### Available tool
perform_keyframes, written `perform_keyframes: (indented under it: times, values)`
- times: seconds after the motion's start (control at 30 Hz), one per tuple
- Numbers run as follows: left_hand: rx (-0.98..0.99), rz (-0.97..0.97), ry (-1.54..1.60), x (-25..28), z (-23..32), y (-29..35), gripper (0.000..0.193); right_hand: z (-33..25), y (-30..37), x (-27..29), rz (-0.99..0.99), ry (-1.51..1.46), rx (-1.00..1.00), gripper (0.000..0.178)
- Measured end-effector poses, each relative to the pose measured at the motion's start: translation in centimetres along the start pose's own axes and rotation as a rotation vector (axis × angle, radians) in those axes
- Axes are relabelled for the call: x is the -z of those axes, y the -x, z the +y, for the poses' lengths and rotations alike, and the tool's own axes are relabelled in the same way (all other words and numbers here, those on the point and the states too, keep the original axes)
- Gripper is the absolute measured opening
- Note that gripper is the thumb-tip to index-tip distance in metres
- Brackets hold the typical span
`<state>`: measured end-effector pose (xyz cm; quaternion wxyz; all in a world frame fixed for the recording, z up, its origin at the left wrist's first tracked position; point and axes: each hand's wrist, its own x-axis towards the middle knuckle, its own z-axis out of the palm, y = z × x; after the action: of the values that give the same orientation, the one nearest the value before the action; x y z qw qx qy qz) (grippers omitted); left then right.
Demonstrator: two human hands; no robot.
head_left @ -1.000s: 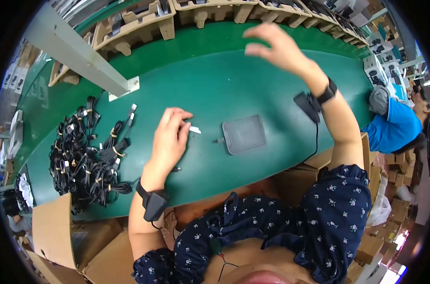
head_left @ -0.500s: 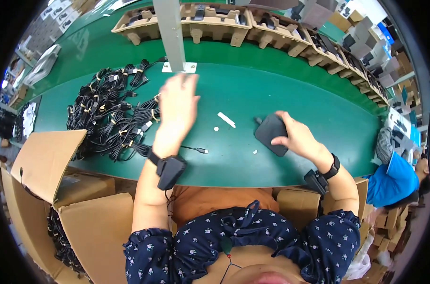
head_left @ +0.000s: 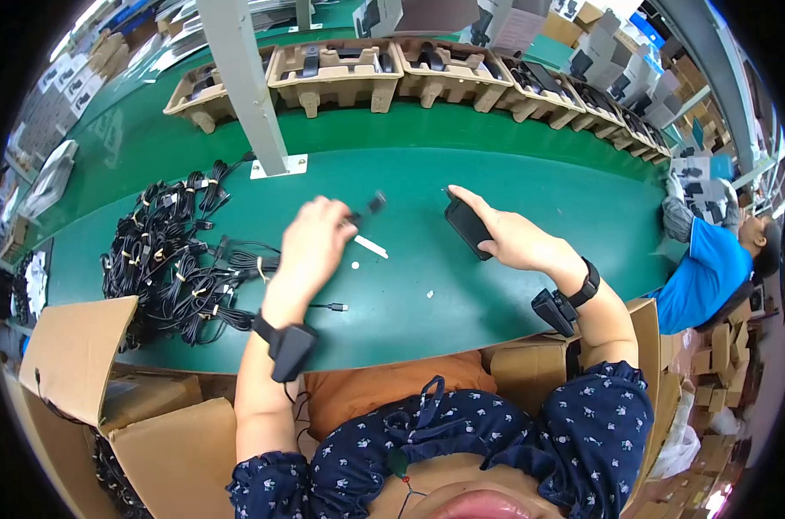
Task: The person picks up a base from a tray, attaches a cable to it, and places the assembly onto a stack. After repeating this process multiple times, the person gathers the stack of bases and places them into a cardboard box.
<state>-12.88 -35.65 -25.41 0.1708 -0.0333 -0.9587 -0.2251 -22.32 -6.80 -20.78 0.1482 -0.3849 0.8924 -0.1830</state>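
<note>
In my right hand (head_left: 526, 240) is a flat black device with rounded corners (head_left: 467, 227). It is tilted above the green table, thumb on the near edge and fingers along the far one. My left hand (head_left: 310, 246) pinches a small dark piece (head_left: 375, 203) at its fingertips; motion smears it, so I cannot tell its kind. A white strip (head_left: 371, 247) lies just under that hand's fingers, with a small white disc (head_left: 355, 265) beside it. To the left sits a heap of tied black cables (head_left: 172, 259). One cable plug (head_left: 336, 307) pokes out beneath my left wrist.
Brown moulded trays (head_left: 336, 85) holding black devices line the table's far side. A pale metal post (head_left: 245, 82) rises from the green table (head_left: 384, 324). An open cardboard box (head_left: 172, 454) stands at the near left. A person in blue (head_left: 712, 268) works at far right.
My left hand has come from beside the cable heap toward the middle and now has a small dark piece in it. The right hand has tilted the black device up. The whole view has shifted.
</note>
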Motion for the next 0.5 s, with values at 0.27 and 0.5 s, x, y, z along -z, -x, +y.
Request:
perform_keyframes:
  times: [0.27, 0.5]
  values:
    - [-0.122, -0.158, 0.070, -0.5, 0.5, 0.7, 0.019, 0.1, -1.0, 3.0, 0.324, 0.109, -0.335, 0.087]
    - [-0.133, -0.147, 0.109, -0.7, 0.0, 0.3, 0.020, 3.6, -3.5, 2.7, 0.375, 0.120, -0.117, 0.032]
